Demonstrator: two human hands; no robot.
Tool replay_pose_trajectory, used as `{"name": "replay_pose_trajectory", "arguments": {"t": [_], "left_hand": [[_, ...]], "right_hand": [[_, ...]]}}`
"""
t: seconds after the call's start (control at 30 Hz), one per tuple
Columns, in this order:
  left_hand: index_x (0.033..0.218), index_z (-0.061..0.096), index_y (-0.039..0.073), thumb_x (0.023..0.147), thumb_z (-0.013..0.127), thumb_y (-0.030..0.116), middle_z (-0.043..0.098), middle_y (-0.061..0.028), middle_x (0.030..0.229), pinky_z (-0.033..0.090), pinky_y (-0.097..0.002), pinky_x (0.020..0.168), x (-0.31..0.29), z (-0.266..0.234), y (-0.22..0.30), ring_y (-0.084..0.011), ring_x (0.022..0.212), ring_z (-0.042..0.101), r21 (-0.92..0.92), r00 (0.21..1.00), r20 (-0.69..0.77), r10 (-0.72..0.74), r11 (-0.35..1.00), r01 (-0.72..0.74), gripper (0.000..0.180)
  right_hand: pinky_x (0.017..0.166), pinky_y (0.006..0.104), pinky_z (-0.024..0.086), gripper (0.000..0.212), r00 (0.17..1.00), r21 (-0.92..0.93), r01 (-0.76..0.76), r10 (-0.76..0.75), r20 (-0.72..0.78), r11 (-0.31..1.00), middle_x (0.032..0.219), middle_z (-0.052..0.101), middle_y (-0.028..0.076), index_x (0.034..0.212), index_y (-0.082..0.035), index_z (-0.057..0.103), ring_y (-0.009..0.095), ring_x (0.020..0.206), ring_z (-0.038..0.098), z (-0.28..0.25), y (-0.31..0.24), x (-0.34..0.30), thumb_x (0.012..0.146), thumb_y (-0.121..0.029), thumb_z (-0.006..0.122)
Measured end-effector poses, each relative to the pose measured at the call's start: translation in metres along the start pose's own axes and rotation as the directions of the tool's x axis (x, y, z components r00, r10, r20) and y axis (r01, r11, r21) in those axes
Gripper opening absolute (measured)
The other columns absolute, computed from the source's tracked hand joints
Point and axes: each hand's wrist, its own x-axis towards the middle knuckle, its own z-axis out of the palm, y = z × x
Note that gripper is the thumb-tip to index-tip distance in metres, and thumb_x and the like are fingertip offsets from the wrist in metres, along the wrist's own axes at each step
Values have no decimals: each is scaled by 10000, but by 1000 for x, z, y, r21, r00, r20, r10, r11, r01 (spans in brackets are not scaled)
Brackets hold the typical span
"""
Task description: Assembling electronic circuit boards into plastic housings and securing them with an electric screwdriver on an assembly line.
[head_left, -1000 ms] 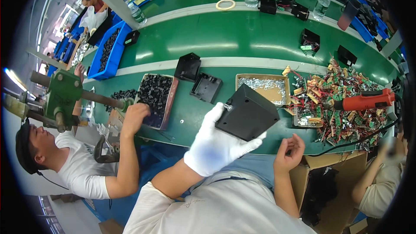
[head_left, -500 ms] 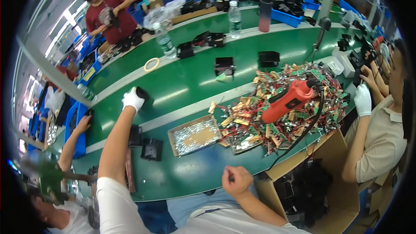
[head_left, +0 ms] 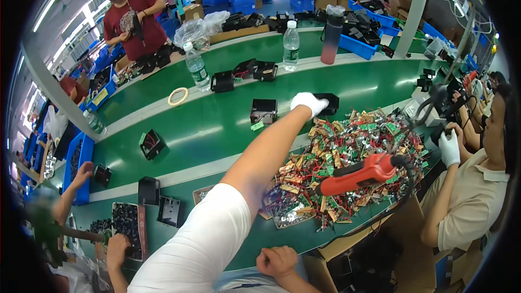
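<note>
My left hand (head_left: 308, 102), in a white glove, reaches across the green bench. Its fingers close on the left side of a black plastic housing (head_left: 329, 105), partly covering it. My bare right hand (head_left: 277, 261) is curled near the bench's front edge; whatever is inside its fingers is hidden. A black housing with wires (head_left: 264, 112) sits left of my glove, and another black housing with red wires (head_left: 152, 144) lies further left. Below my glove spreads a heap of small circuit boards with red wires (head_left: 347, 152). A red electric screwdriver (head_left: 358, 175) hangs over that heap.
Black housings (head_left: 170, 211) stand left of my arm, beside a box of small black parts (head_left: 129, 229). My arm partly hides a shallow tray (head_left: 202, 194). Bottles (head_left: 291, 46) line the far rail. A cardboard box (head_left: 380, 255) is at lower right. Co-workers (head_left: 461, 184) flank me.
My left hand has moved right, from a housing on the left to the one beside the heap. The left housing now lies uncovered with its wires showing. The view has shifted.
</note>
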Motion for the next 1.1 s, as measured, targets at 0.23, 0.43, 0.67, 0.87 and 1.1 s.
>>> {"name": "replay_pose_trajectory", "arguments": {"t": [0.23,0.43,0.67,0.87,1.1], "left_hand": [[991,719,-15,982,489,308,736,-255,1079,554,-536,866,-31,-49,-66,-478,935,679,-40,935,-350,55,996,-74,396],[1529,516,-22,1078,537,306,536,-224,1574,408,-395,1217,-297,-89,-115,-367,1423,539,-484,836,-498,230,726,-489,557],[1575,498,31,930,683,73,621,-186,1434,488,-382,1082,-530,-35,-165,-321,1224,639,-579,733,-639,-234,773,-258,672],[1470,596,24,878,722,43,677,-174,1232,526,-375,958,-577,-46,-225,-306,1027,660,-728,901,-432,37,575,-373,606],[1271,664,14,828,737,4,677,-147,1094,531,-374,803,-572,2,-200,-289,862,624,-489,729,-660,-179,840,-237,448]], "right_hand": [[512,369,392,105,996,-42,37,-34,84,998,676,587,9,805,-167,693,252,543,485,5,12,-17,707,-128,693],[693,269,464,390,761,534,-582,641,95,613,939,677,52,1260,-13,648,162,760,580,-10,-30,39,871,-26,675],[872,310,552,571,785,705,-608,141,604,364,1171,722,123,1380,31,605,190,956,672,9,-95,73,845,34,805],[787,286,546,456,634,561,-496,-165,756,662,1059,762,95,1250,-1,707,176,845,674,-20,-120,92,809,28,823],[690,265,520,385,844,400,-360,111,524,843,943,771,60,1161,-25,760,159,721,645,-11,-127,65,787,15,844]]}}
